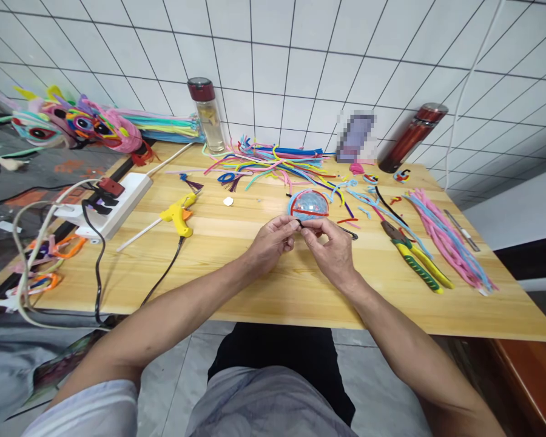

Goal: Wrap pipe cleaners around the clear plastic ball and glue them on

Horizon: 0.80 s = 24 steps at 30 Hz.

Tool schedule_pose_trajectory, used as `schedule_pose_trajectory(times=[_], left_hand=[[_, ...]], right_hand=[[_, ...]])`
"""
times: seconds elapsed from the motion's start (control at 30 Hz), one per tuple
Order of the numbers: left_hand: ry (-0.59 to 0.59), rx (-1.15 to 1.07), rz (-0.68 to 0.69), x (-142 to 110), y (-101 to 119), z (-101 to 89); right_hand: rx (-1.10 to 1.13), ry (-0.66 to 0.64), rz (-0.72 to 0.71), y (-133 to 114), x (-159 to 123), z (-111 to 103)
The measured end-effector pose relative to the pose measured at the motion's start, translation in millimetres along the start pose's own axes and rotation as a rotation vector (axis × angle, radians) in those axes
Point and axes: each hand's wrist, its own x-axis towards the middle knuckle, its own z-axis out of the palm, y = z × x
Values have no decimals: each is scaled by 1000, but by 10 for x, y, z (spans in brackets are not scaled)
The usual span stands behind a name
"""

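My left hand [273, 241] and my right hand [331, 247] meet over the middle of the table, fingertips pinched together. Between them is a small black piece [299, 224], which looks like a bit of pipe cleaner; the fingers hide most of it. Just beyond my fingers lies a round, domed light-blue piece [309, 201] with red trim around its edge and across its front. By my right hand are a short red pipe cleaner strip [347, 221] and a small dark tool [349, 233], partly covered by that hand.
Pliers [412, 258] with green-yellow handles and pink-blue pipe cleaners [450, 240] lie right. A yellow glue gun [179, 217] and a corded power strip [118, 206] are left. Behind lie loose pipe cleaners [277, 159], a glass bottle [209, 118] and a red flask [412, 139].
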Motion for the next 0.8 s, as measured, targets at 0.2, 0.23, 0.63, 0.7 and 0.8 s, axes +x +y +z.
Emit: schedule_pose_trajectory(times=[0.2, 0.23, 0.63, 0.7, 0.8], left_hand=[[-1, -13, -64, -17, 26, 8], [-3, 7, -60, -15, 32, 3], [-96, 524, 132, 68, 282, -67], [-105, 571, 139, 68, 298, -67], [-97, 610, 125, 51, 298, -65]], right_hand=[[25, -9, 82, 15, 5, -15], [24, -13, 79, 19, 11, -25], [-174, -96, -228, 150, 50, -119], [-202, -101, -267, 164, 40, -114], [-199, -99, -240, 167, 34, -117]])
